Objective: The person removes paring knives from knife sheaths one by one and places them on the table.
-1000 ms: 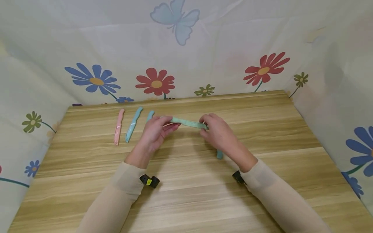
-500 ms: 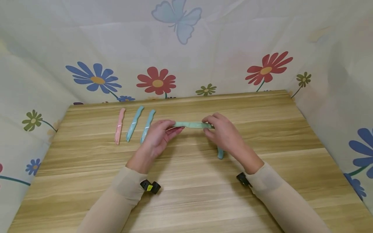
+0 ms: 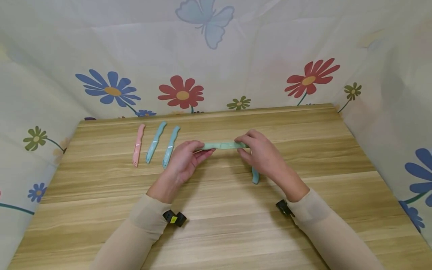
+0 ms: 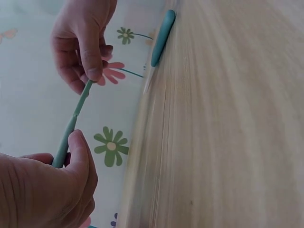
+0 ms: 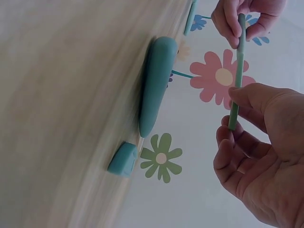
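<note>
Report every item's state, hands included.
Green knife: raised off table
Left hand: gripping one end
Right hand: pinching other end
Pink knife: lying flat
Left blue knife: lying flat
Right blue knife: lying flat
Large teal piece: lying on table
Small teal piece: on table

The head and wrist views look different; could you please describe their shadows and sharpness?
Head: soft shadows on the table below the left hand and right hand, with a pale sheen; left wrist: table pale, washed out; right wrist: table grain blurred, dark shading beside the larger teal piece.

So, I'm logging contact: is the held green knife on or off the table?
Off: wrist views show the knife clear of the table.
</note>
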Action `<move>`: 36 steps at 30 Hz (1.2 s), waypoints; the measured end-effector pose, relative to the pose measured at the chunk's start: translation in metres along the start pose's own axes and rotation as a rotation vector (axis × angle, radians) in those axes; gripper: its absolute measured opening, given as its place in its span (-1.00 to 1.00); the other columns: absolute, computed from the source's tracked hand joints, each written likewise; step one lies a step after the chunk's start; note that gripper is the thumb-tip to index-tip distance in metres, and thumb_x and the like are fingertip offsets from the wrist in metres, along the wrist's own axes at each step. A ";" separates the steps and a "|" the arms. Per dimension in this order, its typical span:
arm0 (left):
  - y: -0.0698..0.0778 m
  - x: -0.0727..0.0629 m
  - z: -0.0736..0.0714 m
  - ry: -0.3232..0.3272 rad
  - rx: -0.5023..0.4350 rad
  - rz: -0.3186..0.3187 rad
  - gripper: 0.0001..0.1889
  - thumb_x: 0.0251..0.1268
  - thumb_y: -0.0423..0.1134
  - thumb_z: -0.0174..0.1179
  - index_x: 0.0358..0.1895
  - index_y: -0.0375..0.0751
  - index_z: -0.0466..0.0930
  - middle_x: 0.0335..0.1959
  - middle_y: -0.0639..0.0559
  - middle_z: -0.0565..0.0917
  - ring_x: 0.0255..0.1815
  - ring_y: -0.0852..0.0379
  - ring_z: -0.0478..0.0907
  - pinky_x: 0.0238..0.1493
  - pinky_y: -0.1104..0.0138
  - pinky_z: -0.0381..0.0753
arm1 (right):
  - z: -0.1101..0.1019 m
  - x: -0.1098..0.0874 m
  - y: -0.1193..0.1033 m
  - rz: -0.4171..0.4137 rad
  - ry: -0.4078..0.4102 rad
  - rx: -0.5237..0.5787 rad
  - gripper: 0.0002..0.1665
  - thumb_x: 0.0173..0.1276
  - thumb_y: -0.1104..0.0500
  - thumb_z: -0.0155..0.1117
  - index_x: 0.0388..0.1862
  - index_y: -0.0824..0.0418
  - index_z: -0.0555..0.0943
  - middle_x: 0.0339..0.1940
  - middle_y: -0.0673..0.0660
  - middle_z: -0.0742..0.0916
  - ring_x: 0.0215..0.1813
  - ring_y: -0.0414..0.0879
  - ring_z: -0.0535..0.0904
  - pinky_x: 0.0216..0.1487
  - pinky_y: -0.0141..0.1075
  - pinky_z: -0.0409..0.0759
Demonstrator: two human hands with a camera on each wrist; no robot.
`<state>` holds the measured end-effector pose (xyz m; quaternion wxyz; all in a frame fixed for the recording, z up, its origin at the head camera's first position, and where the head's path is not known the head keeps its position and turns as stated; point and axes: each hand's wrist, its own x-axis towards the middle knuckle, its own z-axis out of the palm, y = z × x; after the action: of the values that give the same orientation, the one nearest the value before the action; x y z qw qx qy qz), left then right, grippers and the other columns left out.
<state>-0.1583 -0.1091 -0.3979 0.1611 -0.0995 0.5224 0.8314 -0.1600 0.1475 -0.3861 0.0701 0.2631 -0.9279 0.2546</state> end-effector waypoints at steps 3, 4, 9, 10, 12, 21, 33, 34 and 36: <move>-0.001 0.000 -0.001 -0.005 0.005 0.002 -0.80 0.64 -0.40 0.01 0.10 -0.52 0.45 0.18 -0.37 0.56 0.11 -0.11 0.73 0.23 0.21 0.65 | 0.000 0.000 0.001 -0.017 0.001 -0.010 -0.68 0.45 0.24 0.48 0.15 0.24 0.75 -0.03 0.14 0.67 -0.02 0.03 0.62 0.00 -0.12 0.67; -0.001 0.000 -0.001 -0.006 0.008 0.003 -0.80 0.64 -0.40 0.01 0.10 -0.52 0.44 0.18 -0.38 0.56 0.12 -0.11 0.73 0.23 0.21 0.65 | 0.000 -0.001 0.001 -0.020 0.000 -0.014 -0.68 0.46 0.24 0.48 0.15 0.24 0.75 -0.03 0.14 0.67 -0.02 0.03 0.62 0.00 -0.13 0.66; -0.001 0.001 -0.001 0.004 0.008 -0.002 -0.77 0.63 -0.40 0.04 0.16 -0.49 0.39 0.19 -0.39 0.54 0.11 -0.11 0.72 0.22 0.22 0.65 | -0.001 -0.001 0.001 -0.024 -0.009 -0.016 -0.69 0.48 0.24 0.46 0.16 0.25 0.75 -0.03 0.13 0.68 -0.01 0.02 0.61 0.01 -0.13 0.66; -0.001 0.001 -0.001 0.006 0.008 -0.003 -0.76 0.63 -0.40 0.04 0.18 -0.49 0.37 0.19 -0.38 0.54 0.11 -0.10 0.73 0.22 0.22 0.65 | -0.001 -0.001 0.001 -0.025 -0.009 -0.017 -0.69 0.48 0.24 0.46 0.16 0.25 0.75 -0.04 0.13 0.68 -0.01 0.02 0.61 0.01 -0.13 0.66; 0.000 0.002 -0.001 0.011 0.011 0.000 -0.76 0.63 -0.40 0.05 0.19 -0.45 0.34 0.17 -0.38 0.55 0.09 -0.09 0.73 0.21 0.22 0.66 | -0.001 -0.001 0.001 -0.028 -0.008 -0.018 -0.69 0.48 0.25 0.45 0.15 0.25 0.75 -0.05 0.13 0.68 -0.02 0.02 0.61 0.00 -0.14 0.65; 0.004 0.001 0.000 0.089 0.215 0.111 -0.67 0.58 -0.31 0.19 0.25 -0.36 0.40 0.08 -0.18 0.58 0.09 -0.11 0.70 0.27 0.03 0.64 | -0.003 0.000 0.001 -0.040 0.017 -0.030 -0.70 0.46 0.26 0.48 0.14 0.25 0.76 -0.07 0.13 0.69 -0.05 0.02 0.59 -0.03 -0.15 0.64; 0.009 -0.011 0.002 0.104 1.140 0.589 -0.37 0.37 -0.12 0.46 0.43 -0.22 0.52 0.37 -0.13 0.51 0.39 -0.15 0.42 0.37 -0.04 0.46 | -0.006 -0.001 -0.002 -0.035 0.013 -0.039 -0.69 0.46 0.23 0.48 0.14 0.26 0.76 -0.07 0.13 0.69 -0.07 0.02 0.59 -0.05 -0.15 0.64; 0.009 -0.011 0.003 0.103 1.205 0.624 -0.37 0.36 -0.12 0.47 0.43 -0.21 0.53 0.37 -0.15 0.51 0.40 -0.16 0.41 0.39 -0.04 0.44 | -0.006 -0.001 -0.002 -0.035 0.013 -0.039 -0.69 0.46 0.23 0.48 0.14 0.26 0.76 -0.07 0.13 0.69 -0.07 0.02 0.59 -0.05 -0.15 0.64; 0.009 -0.012 0.004 0.100 1.331 0.695 -0.38 0.34 -0.13 0.50 0.41 -0.23 0.55 0.35 -0.16 0.53 0.42 -0.17 0.42 0.44 -0.05 0.40 | -0.006 -0.001 -0.002 -0.037 0.014 -0.039 -0.69 0.45 0.24 0.49 0.14 0.26 0.76 -0.08 0.13 0.69 -0.08 0.01 0.59 -0.06 -0.16 0.63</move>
<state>-0.1506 -0.1112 -0.3847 -0.1086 0.1518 0.9227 0.3373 -0.1581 0.1492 -0.3801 0.0863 0.2769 -0.9272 0.2370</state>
